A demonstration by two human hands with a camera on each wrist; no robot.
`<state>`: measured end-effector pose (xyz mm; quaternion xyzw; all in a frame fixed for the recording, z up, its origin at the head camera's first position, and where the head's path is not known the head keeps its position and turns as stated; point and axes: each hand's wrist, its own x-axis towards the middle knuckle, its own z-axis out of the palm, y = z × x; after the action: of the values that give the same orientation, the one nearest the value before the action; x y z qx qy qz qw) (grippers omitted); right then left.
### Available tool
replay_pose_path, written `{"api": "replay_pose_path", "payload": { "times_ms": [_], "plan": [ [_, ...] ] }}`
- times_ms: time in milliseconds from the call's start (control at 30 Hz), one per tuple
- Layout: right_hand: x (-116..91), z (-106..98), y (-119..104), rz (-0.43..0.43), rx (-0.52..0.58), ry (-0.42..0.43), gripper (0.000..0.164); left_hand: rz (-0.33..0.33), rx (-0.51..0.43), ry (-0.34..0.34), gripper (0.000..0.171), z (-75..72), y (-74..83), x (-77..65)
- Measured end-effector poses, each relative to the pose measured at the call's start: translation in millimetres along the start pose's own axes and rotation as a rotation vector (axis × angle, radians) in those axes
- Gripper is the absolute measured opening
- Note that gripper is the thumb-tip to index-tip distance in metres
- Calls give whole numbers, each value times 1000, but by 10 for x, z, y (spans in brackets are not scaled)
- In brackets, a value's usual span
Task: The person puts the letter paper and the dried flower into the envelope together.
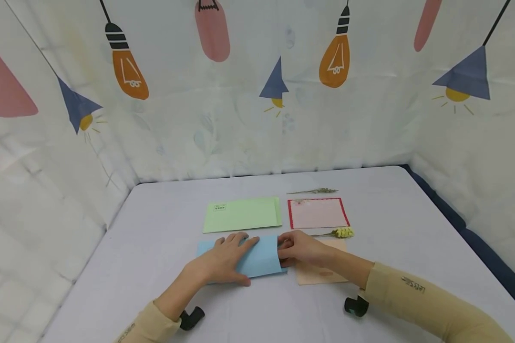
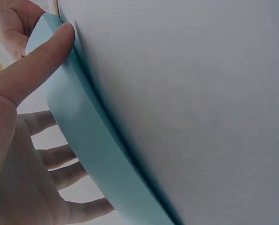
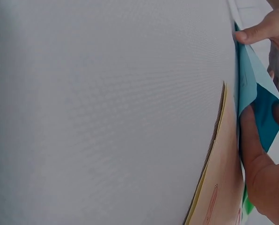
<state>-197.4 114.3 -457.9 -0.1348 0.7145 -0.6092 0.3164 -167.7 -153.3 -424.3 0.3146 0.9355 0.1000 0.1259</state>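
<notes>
A light-blue envelope (image 1: 263,257) lies in front of me, its right-hand mouth bulging apart. My left hand (image 1: 223,259) grips it across its width, thumb on the near edge and fingers over the far edge. In the left wrist view its long near side (image 2: 90,122) rises from the cloth. My right hand (image 1: 304,247) is at the mouth, thumb and fingertips against its two lips. Between them, the right wrist view shows the darker inside of the blue envelope (image 3: 266,119). Some right fingertips are hidden, and I cannot tell whether they pinch the paper.
Behind lies a green envelope (image 1: 242,215). To its right is a pink card with a red border (image 1: 319,214), with a dried sprig (image 1: 317,191) beyond. A yellow dried flower (image 1: 342,232) lies above a peach-coloured card (image 1: 322,276), which is partly under my right forearm.
</notes>
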Motion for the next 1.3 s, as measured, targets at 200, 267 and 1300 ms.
{"api": "replay_pose_path", "payload": {
  "times_ms": [200,267,1300],
  "plan": [
    [-14,-11,9,-10,15,-24,42,13,15,17,97,43,-17,-5],
    [-23,-23,12,-14,14,-30,43,16,20,21,97,44,-18,-2],
    [-637,-753,-18,-10,-291,134,32,22,9,14,97,28,-31,-1]
  ]
}}
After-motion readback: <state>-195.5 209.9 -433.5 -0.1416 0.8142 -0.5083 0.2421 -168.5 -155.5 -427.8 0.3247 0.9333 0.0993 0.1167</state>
